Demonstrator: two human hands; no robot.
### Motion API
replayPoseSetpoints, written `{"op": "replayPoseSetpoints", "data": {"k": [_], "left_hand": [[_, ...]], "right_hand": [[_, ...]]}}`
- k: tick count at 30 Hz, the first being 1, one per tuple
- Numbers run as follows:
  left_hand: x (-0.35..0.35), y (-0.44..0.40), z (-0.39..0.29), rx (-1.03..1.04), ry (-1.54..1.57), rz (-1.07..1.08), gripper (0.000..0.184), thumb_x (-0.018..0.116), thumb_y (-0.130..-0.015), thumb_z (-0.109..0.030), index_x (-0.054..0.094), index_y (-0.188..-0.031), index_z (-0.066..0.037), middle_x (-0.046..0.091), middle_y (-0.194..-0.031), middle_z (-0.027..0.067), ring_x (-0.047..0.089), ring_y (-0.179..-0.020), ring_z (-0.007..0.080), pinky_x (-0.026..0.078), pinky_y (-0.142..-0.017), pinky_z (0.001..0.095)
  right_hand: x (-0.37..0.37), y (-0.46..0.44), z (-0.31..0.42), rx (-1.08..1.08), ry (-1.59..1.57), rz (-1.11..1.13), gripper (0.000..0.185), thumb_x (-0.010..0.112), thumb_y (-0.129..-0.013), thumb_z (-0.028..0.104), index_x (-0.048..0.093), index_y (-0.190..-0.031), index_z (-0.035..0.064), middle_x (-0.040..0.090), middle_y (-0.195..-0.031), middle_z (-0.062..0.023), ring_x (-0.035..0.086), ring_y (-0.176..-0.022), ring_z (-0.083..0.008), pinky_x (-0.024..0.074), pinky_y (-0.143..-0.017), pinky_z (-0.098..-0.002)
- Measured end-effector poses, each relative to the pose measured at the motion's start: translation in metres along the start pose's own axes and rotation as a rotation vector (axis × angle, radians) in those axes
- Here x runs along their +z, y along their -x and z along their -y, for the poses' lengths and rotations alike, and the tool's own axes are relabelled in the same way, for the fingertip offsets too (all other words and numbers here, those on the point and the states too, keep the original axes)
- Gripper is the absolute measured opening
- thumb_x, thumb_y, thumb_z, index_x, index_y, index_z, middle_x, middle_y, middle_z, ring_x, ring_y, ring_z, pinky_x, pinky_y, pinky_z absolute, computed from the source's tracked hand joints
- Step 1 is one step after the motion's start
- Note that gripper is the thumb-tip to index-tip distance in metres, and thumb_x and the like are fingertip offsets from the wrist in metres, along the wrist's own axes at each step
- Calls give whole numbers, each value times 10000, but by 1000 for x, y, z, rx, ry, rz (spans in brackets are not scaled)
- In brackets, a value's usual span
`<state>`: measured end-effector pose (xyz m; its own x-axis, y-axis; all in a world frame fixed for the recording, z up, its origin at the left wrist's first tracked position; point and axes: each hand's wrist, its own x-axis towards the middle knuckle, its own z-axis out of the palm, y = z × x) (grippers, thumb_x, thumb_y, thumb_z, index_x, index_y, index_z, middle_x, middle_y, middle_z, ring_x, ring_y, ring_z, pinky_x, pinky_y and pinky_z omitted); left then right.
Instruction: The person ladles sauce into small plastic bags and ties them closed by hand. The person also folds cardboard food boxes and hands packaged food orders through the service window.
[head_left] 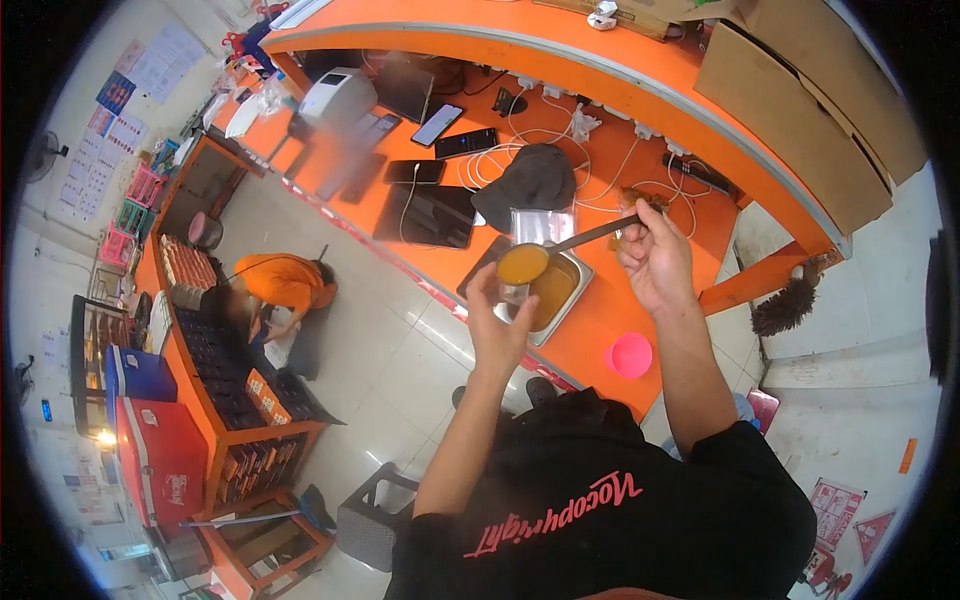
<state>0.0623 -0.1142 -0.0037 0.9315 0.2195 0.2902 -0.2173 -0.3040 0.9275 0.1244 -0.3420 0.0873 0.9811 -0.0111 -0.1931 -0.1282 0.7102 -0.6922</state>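
Note:
My right hand [655, 258] is closed around the dark handle of a ladle [592, 236]. The ladle's bowl holds a yellow-orange liquid [523, 265]. Just beneath it, my left hand [498, 322] grips a small clear plastic container [513, 294], partly hidden by the bowl and my fingers; whether it is a cup or a bag is unclear. Below the ladle, a rectangular metal pan [571, 303] contains more of the same liquid. Clear plastic packaging [541, 224] lies behind the pan.
A pink cup [629, 355] stands on the orange counter [590, 372], right of the pan. Farther back are a dark cap [528, 186], a tablet [430, 217], phones and loose white cables. A person in an orange shirt [283, 281] bends over at left. A stool [372, 520] stands behind.

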Motion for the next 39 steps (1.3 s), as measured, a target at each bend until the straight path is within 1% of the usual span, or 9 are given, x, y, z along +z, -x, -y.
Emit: {"op": "replayPoseSetpoints", "data": {"k": [9, 14, 16, 21, 23, 25, 29, 31, 39], "left_hand": [[-3, 4, 2, 41, 33, 15, 789, 833, -787, -44, 370, -1422, 20, 528, -1333, 206, 629, -1127, 285, 514, -966, 394], [-5, 5, 0, 60, 75, 24, 799, 825, -790, -37, 352, -1432, 22, 532, -1328, 205, 624, -1140, 285, 512, -969, 397], [-4, 5, -1, 75, 60, 9, 763, 790, -794, 64, 332, -1402, -2, 543, -1290, 145, 588, -1141, 213, 505, -931, 348], [-3, 6, -4, 71, 72, 27, 766, 780, -802, 66, 316, -1409, 13, 520, -1312, 168, 583, -1170, 232, 502, -969, 367], [-3, 6, -4, 78, 81, 20, 770, 780, -802, 65, 311, -1412, 18, 518, -1313, 174, 582, -1174, 238, 500, -982, 374], [-2, 6, -2, 65, 100, -3, 799, 820, -785, -27, 350, -1428, 33, 534, -1323, 215, 610, -1116, 268, 501, -964, 386], [-3, 5, -2, 68, 69, -3, 798, 826, -781, -29, 356, -1423, 32, 533, -1329, 216, 607, -1114, 265, 506, -954, 381], [-4, 5, -4, 52, 70, 43, 799, 794, -798, 43, 300, -1426, 22, 511, -1332, 188, 580, -1187, 249, 496, -997, 381], [-5, 4, -5, 83, 42, 24, 782, 795, -797, 40, 318, -1416, 9, 526, -1325, 180, 585, -1184, 244, 508, -958, 370]], "right_hand": [[4, 2, -12, -23, 51, 65, 196, 561, -1051, 233, 584, -962, 60, 558, -728, -2, 436, -547, -71, 344, -499, -237], [3, 3, -12, -96, 89, 105, 201, 553, -1059, 236, 588, -973, 58, 559, -730, -4, 457, -561, -71, 365, -508, -233], [5, 5, -9, -111, 106, 106, 200, 552, -1061, 237, 587, -974, 59, 559, -731, -3, 459, -562, -69, 368, -510, -232], [8, 7, -8, -153, 139, 88, 232, 535, -1069, 246, 610, -996, 39, 565, -733, 0, 439, -562, -55, 351, -498, -218], [8, 7, -6, -160, 168, 95, 217, 549, -1064, 250, 592, -970, 59, 566, -733, -3, 472, -568, -65, 379, -514, -226], [7, 6, -4, -177, 190, 102, 224, 548, -1065, 252, 594, -968, 56, 569, -731, -4, 475, -569, -65, 382, -515, -225], [10, 9, -2, -225, 234, 120, 240, 548, -1066, 256, 600, -964, 45, 578, -725, -8, 484, -571, -63, 390, -518, -221], [11, 10, 0, -243, 247, 123, 244, 549, -1065, 257, 604, -966, 42, 582, -725, -10, 486, -571, -63, 392, -519, -221], [13, 13, 4, -289, 289, 146, 262, 557, -1061, 269, 612, -981, 26, 598, -735, -28, 494, -575, -71, 404, -534, -223]]}}
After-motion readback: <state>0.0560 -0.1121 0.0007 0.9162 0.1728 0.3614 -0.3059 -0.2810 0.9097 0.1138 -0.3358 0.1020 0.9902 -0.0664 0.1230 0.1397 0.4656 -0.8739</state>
